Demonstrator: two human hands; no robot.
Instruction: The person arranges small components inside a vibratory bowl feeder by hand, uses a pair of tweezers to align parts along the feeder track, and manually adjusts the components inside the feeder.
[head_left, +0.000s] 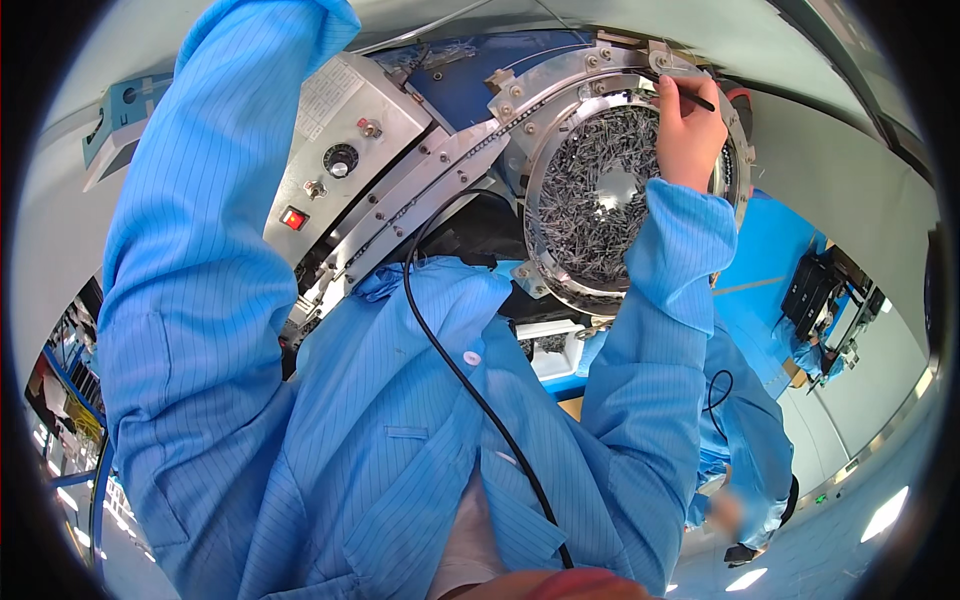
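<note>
My right hand [688, 128] is raised over the far rim of a round metal bowl feeder [560, 110]. Its fingers are closed on a thin dark stick-like tool [692, 97] that points to the right. The bowl holds a heap of several small silvery metal parts [590, 195]. My right sleeve [650, 330], blue and striped, crosses the bowl's right side and hides part of it. My left sleeve [200, 230] rises to the upper left and ends at the top edge of the picture; the left hand itself is out of sight.
A grey control box [345, 150] with a red switch, a knob and a toggle stands left of the bowl. A slanted metal track [420, 195] runs from it. A black cable [470, 385] crosses my coat. Another person in a blue coat [745, 440] stands lower right.
</note>
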